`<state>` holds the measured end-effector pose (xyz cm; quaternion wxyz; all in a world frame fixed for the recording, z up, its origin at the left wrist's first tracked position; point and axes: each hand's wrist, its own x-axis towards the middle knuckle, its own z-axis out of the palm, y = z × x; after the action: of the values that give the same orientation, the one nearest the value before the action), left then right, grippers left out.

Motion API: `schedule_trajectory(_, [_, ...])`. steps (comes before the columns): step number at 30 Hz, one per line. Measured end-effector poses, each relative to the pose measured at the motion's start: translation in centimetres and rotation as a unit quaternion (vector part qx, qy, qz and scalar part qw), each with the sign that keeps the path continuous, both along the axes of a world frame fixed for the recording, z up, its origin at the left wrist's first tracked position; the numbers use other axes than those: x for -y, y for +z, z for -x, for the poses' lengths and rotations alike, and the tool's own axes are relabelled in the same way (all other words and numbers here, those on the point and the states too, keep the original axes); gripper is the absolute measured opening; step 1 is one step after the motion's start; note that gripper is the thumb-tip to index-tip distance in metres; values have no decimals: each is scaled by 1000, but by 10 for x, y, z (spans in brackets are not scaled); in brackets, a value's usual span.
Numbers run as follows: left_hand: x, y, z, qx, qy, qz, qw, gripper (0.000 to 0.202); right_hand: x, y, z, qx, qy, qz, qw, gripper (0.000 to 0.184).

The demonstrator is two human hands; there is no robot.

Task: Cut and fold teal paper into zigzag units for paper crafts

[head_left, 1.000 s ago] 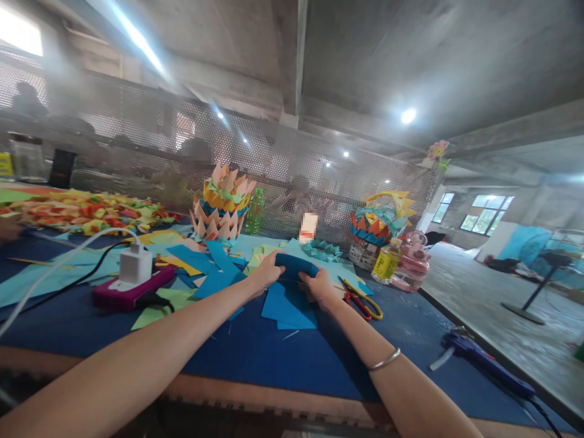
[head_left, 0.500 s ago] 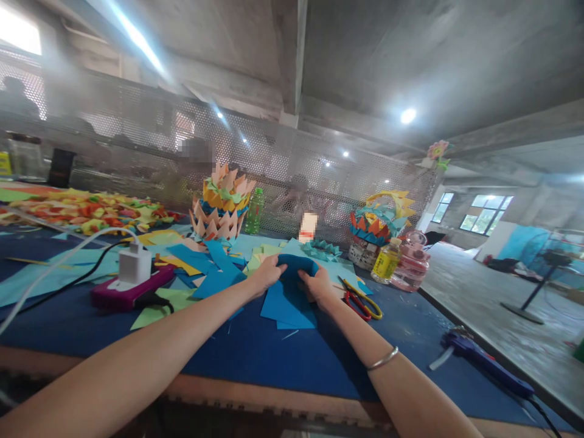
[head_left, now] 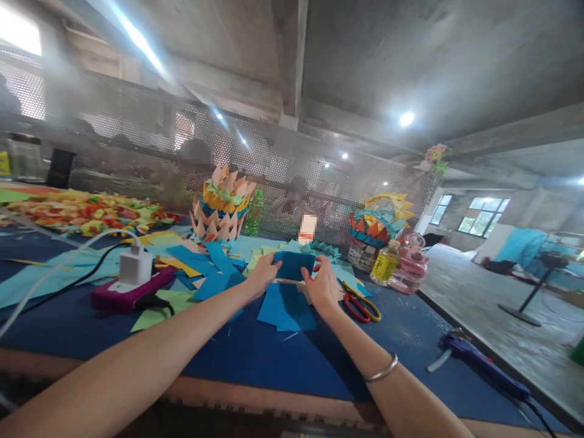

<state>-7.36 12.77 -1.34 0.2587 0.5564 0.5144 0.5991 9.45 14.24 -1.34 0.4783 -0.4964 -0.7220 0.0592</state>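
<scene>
Since the frame half a second ago, the right hand [head_left: 322, 286] has shifted its hold, its fingers now higher by the far right corner of the folded blue paper [head_left: 294, 266], and the paper, bowed before, now looks flatter. The dark shape of a person at the far left has slid further toward the edge.

The blue paper is held up over the middle of the table [head_left: 255, 359], between the two hands. The left hand [head_left: 263, 273] is clamped on its left end, thumb on the near face. The right hand is closed on the right end, thumb against the same face; a bracelet [head_left: 385, 368] circles that forearm.

Loose blue sheets [head_left: 285, 310] lie on the table just nearer than the held paper. Just right of the right hand are scissors [head_left: 354, 289] with red and yellow handles; a glue gun [head_left: 486, 365] lies well apart at the near right. A yellow-labelled bottle [head_left: 385, 264] stands beside a pink bottle [head_left: 409, 267] farther right. To the left, a white plug [head_left: 135, 266] sits on a purple power strip [head_left: 114, 299].
</scene>
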Motion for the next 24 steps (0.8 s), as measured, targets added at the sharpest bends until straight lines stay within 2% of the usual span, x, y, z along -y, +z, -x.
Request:
schedule_trajectory(2, [2, 1, 0, 7, 5, 2, 1000, 12, 2, 1, 1, -14, -20, -13, 1000, 42])
schedule_trajectory(4, [2, 2, -1, 14, 8, 7, 1000, 11, 3, 3, 1, 2, -25, -18, 1000, 34])
schedule_trajectory(7, [2, 2, -1, 21, 3, 10, 1000, 12, 3, 3, 0, 60, -9, 16, 998, 19])
schedule_trajectory(14, [-3, -3, -2, 37, -26, 10, 999, 23, -2, 0, 0, 121, 17, 95, 988, 31])
schedule_trajectory(24, [-3, -5, -2, 48, -30, 16, 998, 24, 3, 3, 3, 173, 34, 99, 979, 23])
